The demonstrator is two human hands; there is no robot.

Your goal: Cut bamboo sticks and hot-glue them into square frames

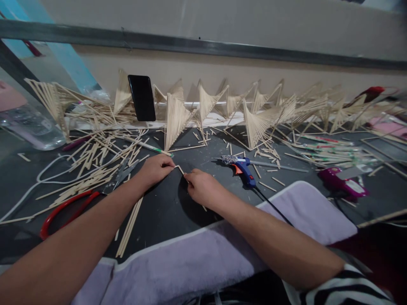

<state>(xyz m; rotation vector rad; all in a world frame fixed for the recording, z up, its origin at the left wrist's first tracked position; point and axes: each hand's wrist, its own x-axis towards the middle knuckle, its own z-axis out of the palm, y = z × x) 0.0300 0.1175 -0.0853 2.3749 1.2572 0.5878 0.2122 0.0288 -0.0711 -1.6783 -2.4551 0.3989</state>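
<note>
Over the dark table, my left hand (157,169) is closed in a pinch on one end of thin wooden sticks (179,168) that meet at an angle. My right hand (202,187) is closed on the other side, fingers wrapped round a stick whose far end shows below the palm. Whether the sticks are glued at the bend, I cannot tell. To the right of my right hand lies a blue hot glue gun (243,168) with an orange trigger and foil round its nozzle. Red-handled scissors (95,199) lie partly under my left forearm.
Twisted stick frames (178,116) line the back, with a black phone (142,98) upright among them. Loose sticks (92,159) heap at left beside a water bottle (32,123). A purple glue gun (343,182) lies right; a lilac towel (190,258) covers the front edge.
</note>
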